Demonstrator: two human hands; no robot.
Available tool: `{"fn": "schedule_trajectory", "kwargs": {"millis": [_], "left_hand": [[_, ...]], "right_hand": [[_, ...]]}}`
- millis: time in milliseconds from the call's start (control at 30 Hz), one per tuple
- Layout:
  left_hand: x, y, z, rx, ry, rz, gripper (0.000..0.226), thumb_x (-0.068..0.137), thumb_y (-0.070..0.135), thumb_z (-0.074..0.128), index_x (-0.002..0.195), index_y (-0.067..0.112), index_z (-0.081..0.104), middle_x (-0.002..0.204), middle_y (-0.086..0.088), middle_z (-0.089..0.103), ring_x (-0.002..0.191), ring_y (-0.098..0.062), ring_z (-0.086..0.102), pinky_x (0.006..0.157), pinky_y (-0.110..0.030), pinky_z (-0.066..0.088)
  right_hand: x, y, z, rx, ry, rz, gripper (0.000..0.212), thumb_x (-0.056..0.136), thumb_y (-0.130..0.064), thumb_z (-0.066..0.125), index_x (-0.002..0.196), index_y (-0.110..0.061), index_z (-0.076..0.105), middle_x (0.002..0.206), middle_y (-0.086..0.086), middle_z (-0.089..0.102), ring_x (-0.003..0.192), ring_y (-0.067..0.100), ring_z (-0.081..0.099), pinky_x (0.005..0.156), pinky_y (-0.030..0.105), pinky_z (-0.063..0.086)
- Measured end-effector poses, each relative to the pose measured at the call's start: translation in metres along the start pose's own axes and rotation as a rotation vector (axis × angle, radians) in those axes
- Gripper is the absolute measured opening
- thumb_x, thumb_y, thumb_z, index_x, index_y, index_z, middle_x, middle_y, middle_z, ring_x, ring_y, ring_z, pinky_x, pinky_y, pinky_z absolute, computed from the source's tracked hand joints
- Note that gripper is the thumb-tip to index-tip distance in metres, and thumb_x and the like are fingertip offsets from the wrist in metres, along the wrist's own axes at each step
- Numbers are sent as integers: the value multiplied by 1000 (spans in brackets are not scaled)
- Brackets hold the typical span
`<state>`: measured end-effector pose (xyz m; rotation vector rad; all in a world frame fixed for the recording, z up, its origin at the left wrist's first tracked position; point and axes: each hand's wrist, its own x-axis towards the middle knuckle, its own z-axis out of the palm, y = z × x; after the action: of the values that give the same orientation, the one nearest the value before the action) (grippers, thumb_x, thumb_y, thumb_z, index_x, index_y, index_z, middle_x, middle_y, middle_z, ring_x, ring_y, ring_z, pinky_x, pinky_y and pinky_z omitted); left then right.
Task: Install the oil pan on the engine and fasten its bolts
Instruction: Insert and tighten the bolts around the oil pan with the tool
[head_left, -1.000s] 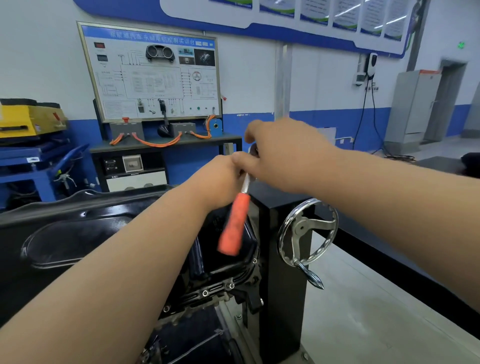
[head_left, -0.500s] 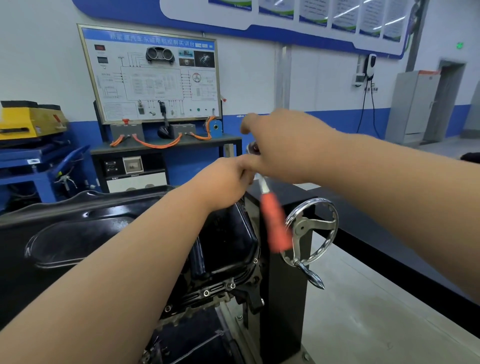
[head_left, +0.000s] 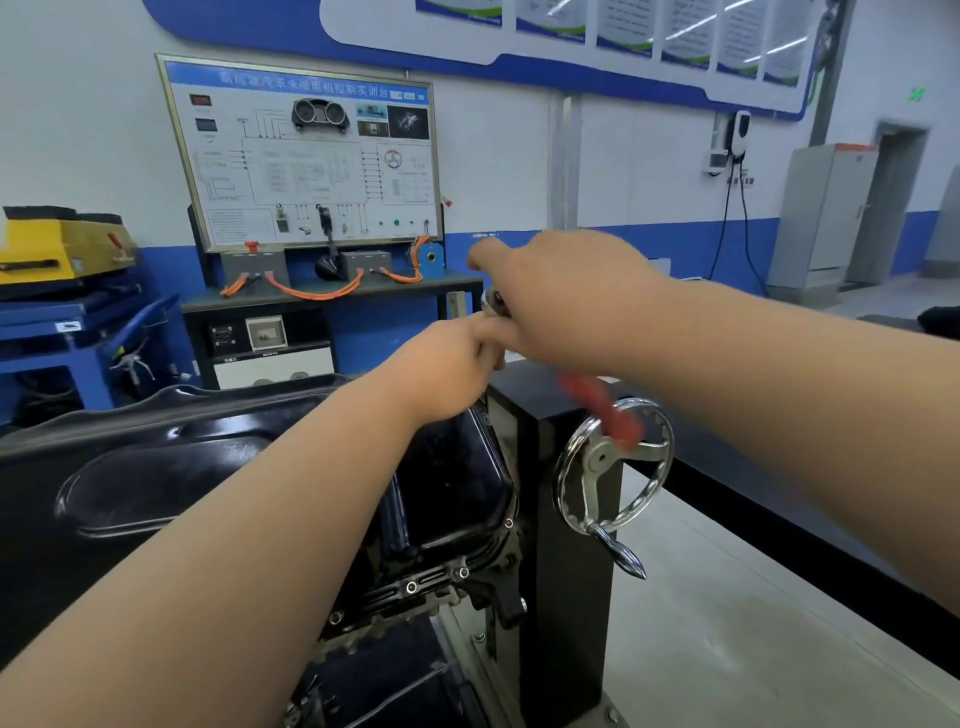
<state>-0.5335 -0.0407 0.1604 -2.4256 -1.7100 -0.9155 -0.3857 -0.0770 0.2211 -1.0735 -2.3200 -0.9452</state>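
Black sheet-metal oil pan (head_left: 457, 483) sits on the engine, with bolts (head_left: 410, 587) showing along its near-right flange edge. Above its far-right corner the 2 hands meet. There the right grip (head_left: 566, 296) is clamped round the head of a ratchet (head_left: 602, 410), whose blurred red handle slants down across the rim of the chrome handwheel (head_left: 597, 462). Just beneath, the left grip (head_left: 447, 369) is curled and touches the right; whether it pinches the tool I cannot tell. Just beside the pan's right edge stands the stand post (head_left: 550, 623); bare floor (head_left: 727, 623) lies open to its right.
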Motion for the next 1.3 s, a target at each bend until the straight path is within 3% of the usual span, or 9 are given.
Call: {"fn": "schedule_trajectory", "kwargs": {"millis": [133,233,367,567,767,833,1067,1133,1300], "left_hand": [[2,2,1,-14,44,-20,27,100,28,37,75,33,47,74,18,51,66,0,48,53,-7,34],[1,0,0,-32,120,-30,17,98,33,45,82,29,50,75,11,53,68,-5,50,55,-17,36],[1,2,-5,87,89,-12,9,95,27,48,90,24,54,76,8,58,64,-7,49,55,-12,35],[-3,-1,-6,-20,122,21,18,96,30,52,90,16,60,79,4,62,71,-13,54,59,-22,39],[8,2,-6,-89,55,-23,27,101,22,35,84,32,54,71,22,63,70,14,54,71,-3,37],[12,3,-4,-29,-8,-83,32,101,15,27,99,24,58,91,20,67,80,5,56,83,-10,38],[0,1,-2,33,73,-10,27,100,31,40,98,17,63,91,2,65,80,-17,58,70,-30,46],[1,0,-2,4,114,-20,22,98,34,43,95,19,60,81,5,60,73,-14,54,60,-20,40],[1,1,0,110,61,-28,23,92,17,41,105,22,59,87,1,63,66,-14,48,55,-27,31]], "right_hand": [[3,16,-5,-99,-4,-194,34,93,-23,49,126,-18,46,102,1,63,100,23,49,80,34,38],[2,12,-3,-25,-14,-51,20,91,-33,51,101,-16,56,83,2,57,67,20,43,60,32,33],[4,4,-2,289,-186,298,50,90,-52,45,56,-16,40,44,0,48,47,14,40,45,27,25],[8,17,-10,-123,-68,-113,11,91,-32,53,94,-21,54,75,-1,43,57,16,33,57,29,25],[4,0,0,216,-117,268,52,88,-59,44,56,-19,35,57,0,37,50,14,33,46,26,20],[5,-7,3,221,-141,321,52,88,-62,42,58,-19,33,59,-2,36,51,12,31,47,26,20],[12,7,-15,-206,-93,-211,14,90,-16,51,101,-23,57,90,-2,56,99,23,49,78,35,39],[11,5,-13,-209,-97,-118,7,90,-22,53,84,-22,55,79,1,55,80,24,52,75,34,42],[5,1,-1,223,-171,309,52,85,-60,49,57,-18,35,56,-1,37,50,13,32,46,25,20]]}}
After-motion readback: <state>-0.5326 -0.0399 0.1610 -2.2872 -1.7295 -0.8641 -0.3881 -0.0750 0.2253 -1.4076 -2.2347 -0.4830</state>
